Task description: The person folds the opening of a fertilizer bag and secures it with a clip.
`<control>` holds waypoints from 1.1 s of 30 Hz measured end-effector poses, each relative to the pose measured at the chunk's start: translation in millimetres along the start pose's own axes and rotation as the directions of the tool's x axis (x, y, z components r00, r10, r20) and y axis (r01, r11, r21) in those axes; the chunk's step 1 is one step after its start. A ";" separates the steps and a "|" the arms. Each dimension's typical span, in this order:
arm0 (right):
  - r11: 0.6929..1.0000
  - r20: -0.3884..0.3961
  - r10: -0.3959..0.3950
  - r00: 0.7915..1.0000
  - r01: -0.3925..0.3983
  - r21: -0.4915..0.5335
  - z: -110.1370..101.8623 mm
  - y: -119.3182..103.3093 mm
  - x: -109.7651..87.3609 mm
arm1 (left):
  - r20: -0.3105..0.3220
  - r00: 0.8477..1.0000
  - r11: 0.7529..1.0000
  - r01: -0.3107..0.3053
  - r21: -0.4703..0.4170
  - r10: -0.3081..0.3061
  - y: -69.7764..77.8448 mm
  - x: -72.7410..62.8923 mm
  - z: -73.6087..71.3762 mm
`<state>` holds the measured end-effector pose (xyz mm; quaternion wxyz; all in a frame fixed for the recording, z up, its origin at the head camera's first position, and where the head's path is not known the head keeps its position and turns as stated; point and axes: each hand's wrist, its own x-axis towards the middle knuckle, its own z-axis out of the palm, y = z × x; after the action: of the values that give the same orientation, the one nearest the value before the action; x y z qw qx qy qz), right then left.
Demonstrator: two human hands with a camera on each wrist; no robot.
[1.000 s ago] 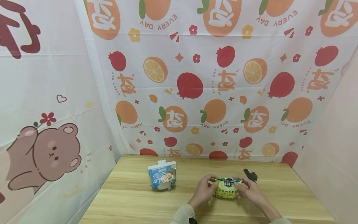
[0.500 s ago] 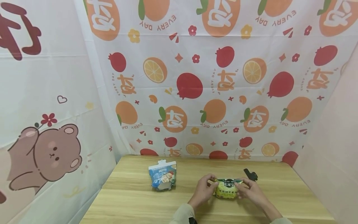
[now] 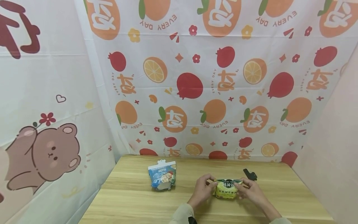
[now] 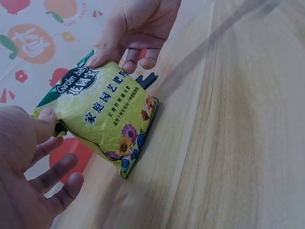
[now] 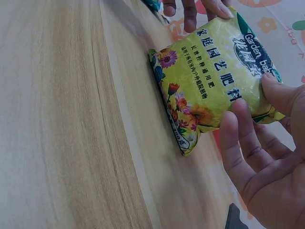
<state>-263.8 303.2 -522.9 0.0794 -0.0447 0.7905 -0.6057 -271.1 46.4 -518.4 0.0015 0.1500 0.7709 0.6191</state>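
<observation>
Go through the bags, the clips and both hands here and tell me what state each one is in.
Yellow bag: held at its top corners, no clip on it
Blue bag: on the table, clipped across the top
White clip: fastened on the blue bag
Black clip: lying loose
Left hand: pinching the yellow bag
Right hand: pinching the yellow bag

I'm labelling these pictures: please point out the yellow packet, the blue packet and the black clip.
Yellow packet (image 5: 209,81), right wrist view: middle of its printed front.
Blue packet (image 3: 162,176), head view: its printed front.
Black clip (image 3: 252,176), head view: its wider part.
</observation>
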 end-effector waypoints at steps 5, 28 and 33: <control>1.000 -0.015 0.013 1.000 -0.013 -0.008 0.6 2.5 -0.3 | 0.002 1.000 1.000 0.021 -0.007 -0.021 0.9 -1.4 -0.7; 0.970 -0.080 -0.064 0.995 0.042 -0.241 -1.4 -5.7 -1.4 | 0.014 0.996 0.991 -0.090 0.099 0.089 0.5 0.9 2.8; 0.916 -0.101 -0.129 0.987 0.079 -0.394 -0.6 -11.1 -0.4 | 0.041 0.982 0.949 -0.188 0.252 0.183 7.0 0.7 2.9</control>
<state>-263.9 301.0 -512.0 -0.0129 -0.0636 0.8948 -0.4418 -269.6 50.7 -512.3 -0.0694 0.2259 0.8263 0.5112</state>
